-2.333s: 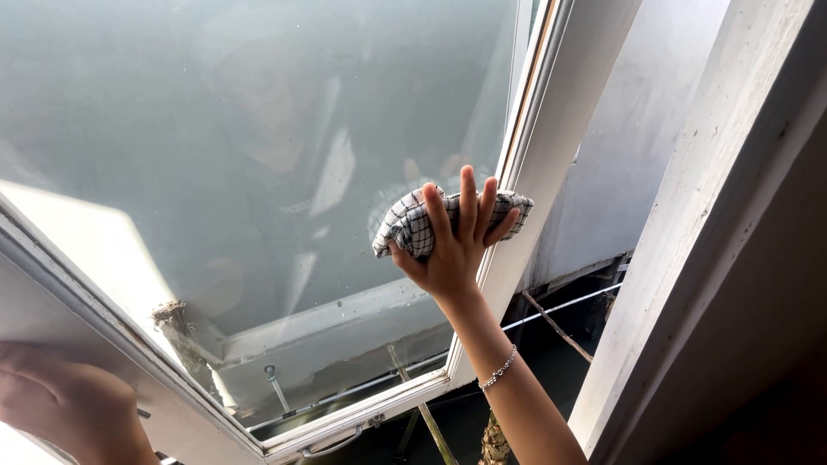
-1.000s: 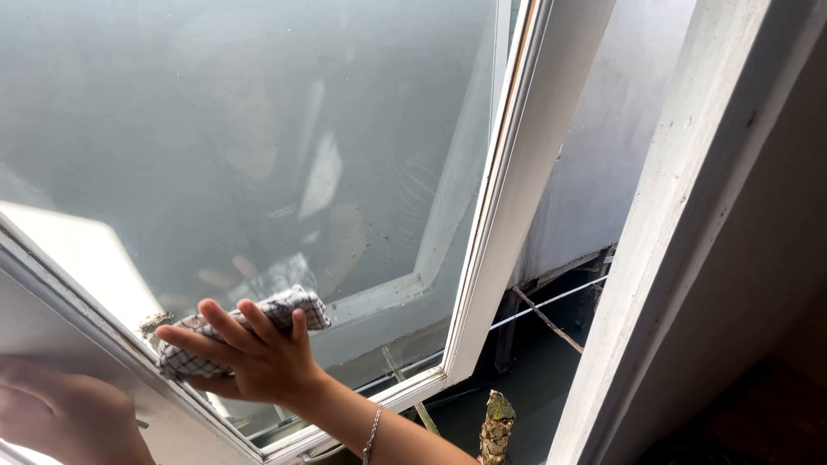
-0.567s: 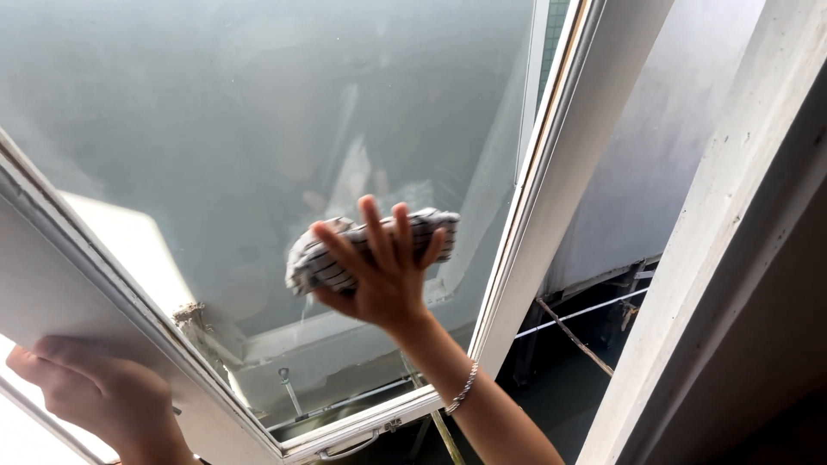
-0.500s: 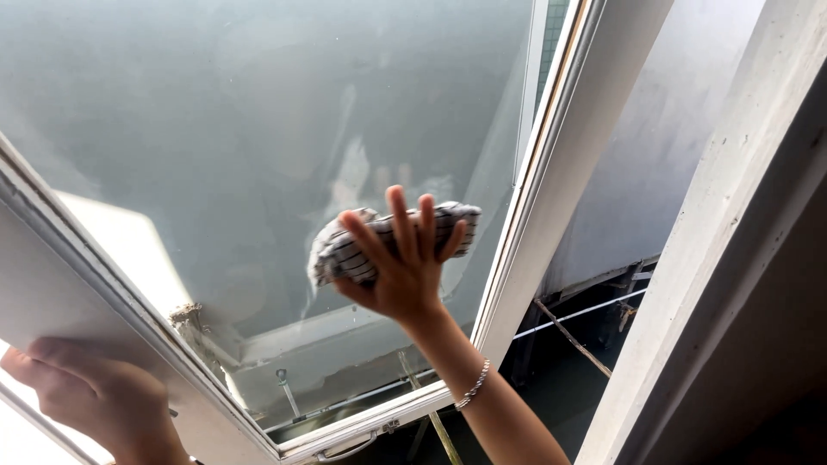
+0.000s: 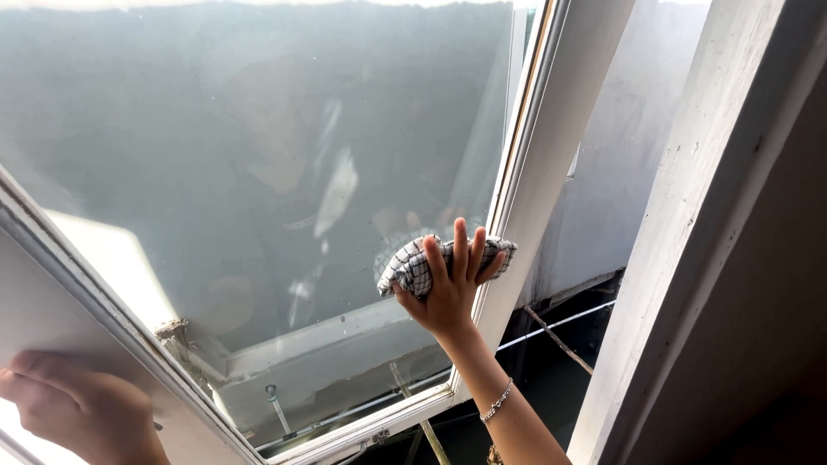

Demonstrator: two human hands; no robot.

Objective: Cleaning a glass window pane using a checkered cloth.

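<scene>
My right hand presses a black-and-white checked cloth flat against the glass pane of an open white window sash, close to the sash's right rail. A thin bracelet sits on that wrist. At the lower left my left hand grips the sash's left frame edge. The glass is hazy and carries a dim reflection of a person.
The white outer window frame rises at the right. Beyond the gap lie a grey outside wall, a thin white line and wooden sticks below. A metal stay sits behind the bottom rail.
My right hand swept the cloth from the right rail down to the lower left corner, then back across the glass to the right rail. My left hand kept its grip on the frame.
</scene>
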